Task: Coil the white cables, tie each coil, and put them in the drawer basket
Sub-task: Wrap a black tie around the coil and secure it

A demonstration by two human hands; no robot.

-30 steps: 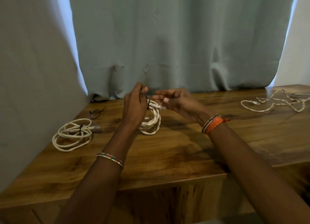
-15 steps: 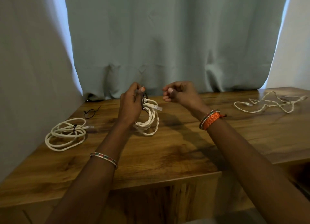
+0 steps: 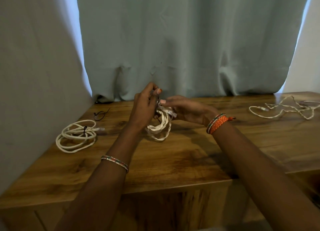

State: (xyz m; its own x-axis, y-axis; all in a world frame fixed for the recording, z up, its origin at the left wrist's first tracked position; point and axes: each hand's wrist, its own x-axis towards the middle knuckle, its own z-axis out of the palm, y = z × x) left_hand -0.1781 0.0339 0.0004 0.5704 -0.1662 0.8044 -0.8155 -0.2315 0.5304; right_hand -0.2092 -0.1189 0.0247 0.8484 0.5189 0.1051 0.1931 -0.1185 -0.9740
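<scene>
So far, one of the three white cables in view looks finished: the tied coil (image 3: 77, 135) lies flat at the left of the table (image 3: 190, 161), with a dark tie cinched across its strands. A second coil (image 3: 160, 126) is in hand at the middle of the table, its lower loops hanging to the wood. The left hand (image 3: 143, 107) grips its top, fingers (image 3: 156, 90) curled round the bundle and what appears to be a thin dark tie, though the tie is too small to follow. The right hand (image 3: 187, 109) meets it from the other side; its fingertips are bent in at the cable's connector end, apparently pinching there, but whether they hold the tie or the cable I cannot tell. My judgement is that this coil is wound and the tying is under way, not yet closed. A spare dark tie (image 3: 100, 113) lies beyond the finished coil, near the curtain (image 3: 190, 49). The loose cable (image 3: 284, 109) at the far right is sprawled and uncoiled, so it is untouched. No drawer basket shows, so nothing has visibly been put away; tying, one more coil and all the stowing remain.
</scene>
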